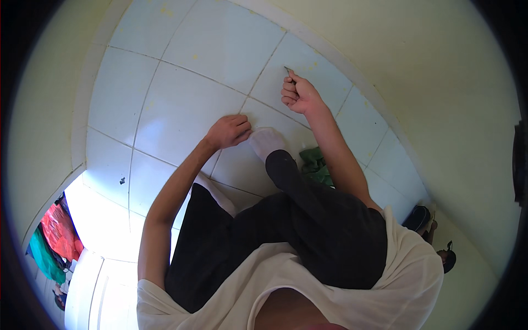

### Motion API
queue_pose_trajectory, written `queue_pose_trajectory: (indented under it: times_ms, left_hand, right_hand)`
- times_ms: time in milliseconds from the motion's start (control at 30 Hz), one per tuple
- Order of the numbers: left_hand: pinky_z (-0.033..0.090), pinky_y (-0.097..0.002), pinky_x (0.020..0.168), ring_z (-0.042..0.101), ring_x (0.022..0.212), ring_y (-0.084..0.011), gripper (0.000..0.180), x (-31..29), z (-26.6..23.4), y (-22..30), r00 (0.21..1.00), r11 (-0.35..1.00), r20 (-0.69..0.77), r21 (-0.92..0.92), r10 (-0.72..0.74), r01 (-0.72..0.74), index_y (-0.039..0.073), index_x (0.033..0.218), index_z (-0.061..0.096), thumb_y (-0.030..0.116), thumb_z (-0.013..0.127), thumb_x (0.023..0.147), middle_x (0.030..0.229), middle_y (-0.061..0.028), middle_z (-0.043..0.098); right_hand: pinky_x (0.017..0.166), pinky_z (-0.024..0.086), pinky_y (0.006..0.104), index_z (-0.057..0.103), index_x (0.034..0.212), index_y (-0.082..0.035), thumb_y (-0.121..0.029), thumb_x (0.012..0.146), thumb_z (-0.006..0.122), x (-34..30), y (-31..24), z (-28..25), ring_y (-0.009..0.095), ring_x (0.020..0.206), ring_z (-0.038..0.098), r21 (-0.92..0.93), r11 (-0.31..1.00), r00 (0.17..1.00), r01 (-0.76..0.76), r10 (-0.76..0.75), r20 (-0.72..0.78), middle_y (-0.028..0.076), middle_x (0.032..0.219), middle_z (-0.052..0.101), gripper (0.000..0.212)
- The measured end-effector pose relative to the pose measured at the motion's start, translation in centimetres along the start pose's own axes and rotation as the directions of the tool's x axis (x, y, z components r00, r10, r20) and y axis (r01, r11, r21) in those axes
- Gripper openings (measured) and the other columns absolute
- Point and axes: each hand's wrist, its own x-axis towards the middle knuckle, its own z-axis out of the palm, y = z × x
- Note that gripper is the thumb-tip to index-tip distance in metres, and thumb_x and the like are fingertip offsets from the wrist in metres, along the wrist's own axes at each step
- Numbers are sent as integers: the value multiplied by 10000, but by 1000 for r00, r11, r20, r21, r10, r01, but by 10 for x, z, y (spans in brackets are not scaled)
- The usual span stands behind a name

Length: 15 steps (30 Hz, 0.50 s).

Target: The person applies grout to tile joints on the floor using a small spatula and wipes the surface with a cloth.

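Note:
I sit on the tiled floor (187, 104) with my legs folded. My left hand (228, 132) is closed, fingertips down at the tiles beside the toe of the white sock (266, 141) on my foot; whatever it pinches is hidden. Raised farther off to the right, my right hand (300, 94) is curled into a grip. From between its thumb and forefinger pokes the dark, thin tip of a small pointed object (286, 70), too small to name; the rest is covered by my fingers. A crumpled green cloth (314, 166) lies between my foot and right forearm.
A small dark scrap (122, 180) lies on the tiles to the left. Pale walls (407, 60) rise along the far and right sides. Through an opening at lower left are red (60, 231) and green fabrics. A dark bag-like thing (417, 218) sits at the right.

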Motion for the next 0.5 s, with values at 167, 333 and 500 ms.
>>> queue_pose_trajectory:
  times_ms: [167, 333, 500]
  left_hand:
    - [530, -418, 688, 611, 761, -291, 162, 3, 0, -1, 1000, 1000, 4, 7, -1, 1, 81, 888, 582, 150, 726, 860, 834, -82, 546]
    - [531, -417, 686, 614, 761, -288, 159, 1, -1, 1, 1000, 1000, 1, 4, -2, 2, 81, 885, 581, 145, 725, 859, 836, -82, 545]
    - [530, -416, 686, 618, 767, -289, 158, 2, -2, 0, 1000, 1000, 9, 7, -3, 3, 80, 889, 583, 153, 721, 862, 842, -82, 549]
  right_hand:
    - [469, 157, 305, 430, 829, -174, -450, 1112, 444, 5, 3, 5, 112, 497, 166, -127, 989, 994, 79, -89, -70, -67, 589, 207, 395]
    - [452, 165, 289, 430, 845, -180, -481, 1113, 431, 5, 1, 5, 98, 485, 169, -83, 996, 1000, 16, -17, -8, -78, 582, 201, 403]
    - [450, 166, 288, 432, 845, -179, -482, 1113, 430, 7, 0, 0, 97, 485, 167, -90, 995, 999, 40, -40, -7, -79, 585, 192, 405]
